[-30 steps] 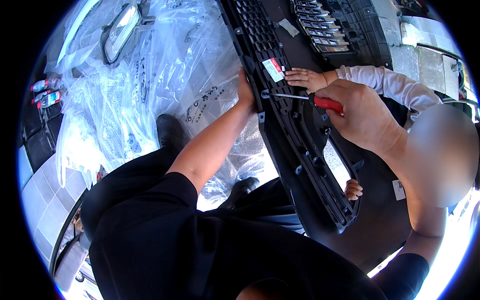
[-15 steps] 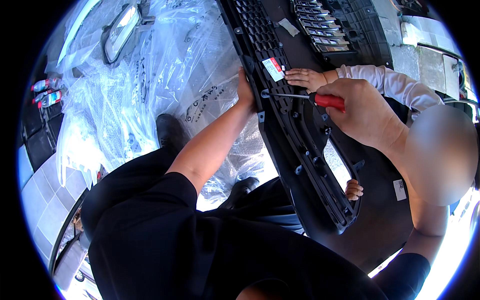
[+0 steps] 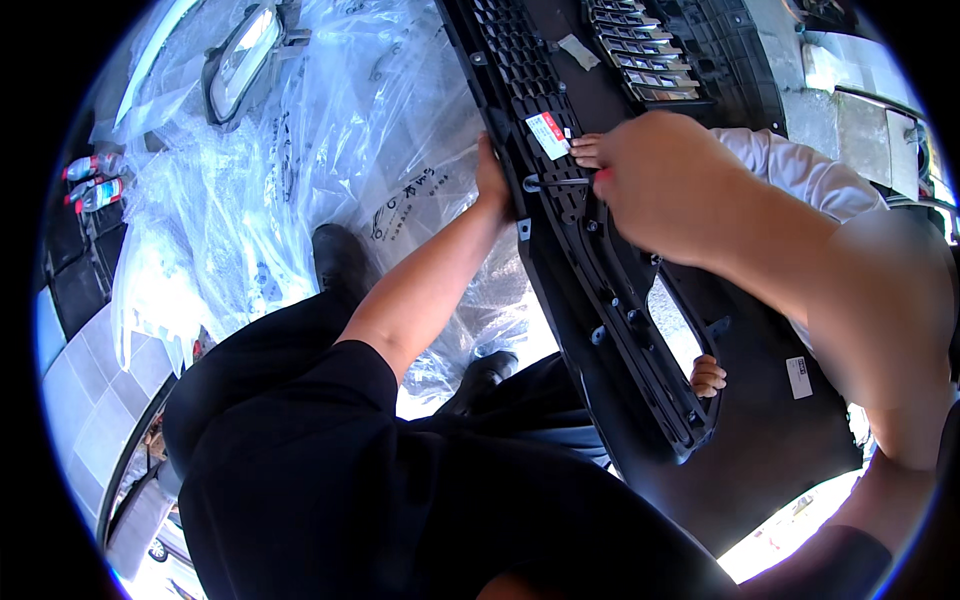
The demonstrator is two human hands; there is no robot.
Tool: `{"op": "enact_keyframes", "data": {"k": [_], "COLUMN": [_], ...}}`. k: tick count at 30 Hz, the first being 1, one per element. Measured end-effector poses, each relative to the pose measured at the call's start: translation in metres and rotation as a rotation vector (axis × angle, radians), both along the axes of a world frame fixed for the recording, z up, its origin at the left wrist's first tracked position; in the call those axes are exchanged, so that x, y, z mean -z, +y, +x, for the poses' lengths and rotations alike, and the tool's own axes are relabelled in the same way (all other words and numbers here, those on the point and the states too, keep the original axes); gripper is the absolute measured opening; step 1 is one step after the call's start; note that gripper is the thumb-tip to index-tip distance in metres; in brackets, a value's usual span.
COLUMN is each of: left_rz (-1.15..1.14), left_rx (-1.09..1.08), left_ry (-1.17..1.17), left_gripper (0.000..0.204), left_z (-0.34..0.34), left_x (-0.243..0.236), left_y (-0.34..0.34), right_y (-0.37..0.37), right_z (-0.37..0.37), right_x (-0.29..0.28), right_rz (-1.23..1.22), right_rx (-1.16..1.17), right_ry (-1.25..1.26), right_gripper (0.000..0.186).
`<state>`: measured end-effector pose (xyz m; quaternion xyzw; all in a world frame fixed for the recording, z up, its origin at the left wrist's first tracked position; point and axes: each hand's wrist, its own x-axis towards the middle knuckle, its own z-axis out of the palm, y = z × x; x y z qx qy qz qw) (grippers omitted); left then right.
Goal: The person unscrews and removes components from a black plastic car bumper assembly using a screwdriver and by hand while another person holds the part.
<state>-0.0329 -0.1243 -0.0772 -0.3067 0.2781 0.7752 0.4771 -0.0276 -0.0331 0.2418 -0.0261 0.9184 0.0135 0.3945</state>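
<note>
A long black plastic car grille panel (image 3: 612,300) with a honeycomb mesh at its far end slants across the middle. My left hand (image 3: 492,175) grips its left edge, with most of the fingers out of sight around the far side. My right hand (image 3: 660,185) is closed around a screwdriver (image 3: 560,184); only a bit of its red handle shows by the fingers. The metal shaft points left, its tip at a round fastening spot on the panel. Close by sits a white and red label (image 3: 548,136).
A co-worker's hand (image 3: 586,151) rests on the panel beside the label, and their other hand (image 3: 708,377) holds its near right part. Clear plastic wrap (image 3: 250,200) covers the floor at left. Bottles (image 3: 100,195) lie farther left. A chrome-slatted grille (image 3: 645,55) lies at the back.
My right hand has swung left over the screwdriver and rolled, covering most of the red handle. The tip stays at the same spot. My left hand has hardly moved.
</note>
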Motion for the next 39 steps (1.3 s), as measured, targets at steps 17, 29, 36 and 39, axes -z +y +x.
{"op": "enact_keyframes", "data": {"k": [17,29,36,39], "left_rz": [0.040,-0.065,-0.091,-0.032], "left_rx": [0.012,-0.059,-0.103,-0.083], "left_ry": [-0.091,-0.071,-0.089,-0.104], "left_gripper": [0.083,0.083,0.081,0.081], "left_z": [0.007,0.002,-0.001,0.003], "left_x": [-0.008,0.021,0.048,-0.002], "left_y": [0.022,0.002,-0.013,0.005], "right_y": [0.011,0.008,0.004,0.017], "right_z": [0.016,0.026,0.012,0.023], "right_x": [-0.017,-0.020,-0.008,-0.022], "right_rz": [0.015,-0.087,-0.198,-0.110], "right_rx": [0.567,0.340,-0.001,-0.599], "right_ry": [0.131,0.176,0.372,0.514], "right_gripper": [0.020,0.018,0.029,0.016]}}
